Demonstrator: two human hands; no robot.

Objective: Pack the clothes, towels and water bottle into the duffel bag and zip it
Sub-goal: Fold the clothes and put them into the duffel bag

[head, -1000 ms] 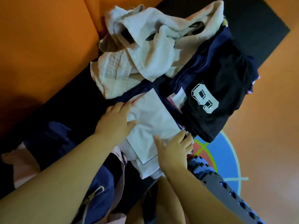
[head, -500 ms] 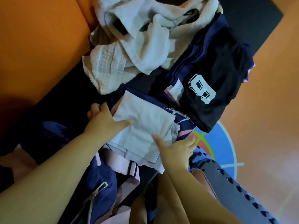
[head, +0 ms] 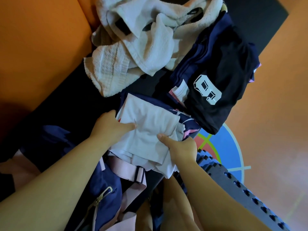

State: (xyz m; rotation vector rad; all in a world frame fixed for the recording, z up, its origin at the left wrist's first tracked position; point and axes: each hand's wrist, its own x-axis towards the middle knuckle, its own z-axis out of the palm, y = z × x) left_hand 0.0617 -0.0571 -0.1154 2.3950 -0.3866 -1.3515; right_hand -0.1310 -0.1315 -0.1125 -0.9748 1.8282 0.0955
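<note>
Gripping one folded white garment (head: 150, 121) are the left hand (head: 109, 126) and right hand (head: 181, 148).

2 hands (head: 110, 128) (head: 181, 150), 1 white garment (head: 150, 129), 1 black shirt (head: 225, 69), 1 towel heap (head: 133, 47), 1 duffel bag (head: 107, 187)

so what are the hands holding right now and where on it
The folded white garment, held in both hands. The left hand grips its left edge and the right hand grips its right edge, each with the thumb on top.
</note>
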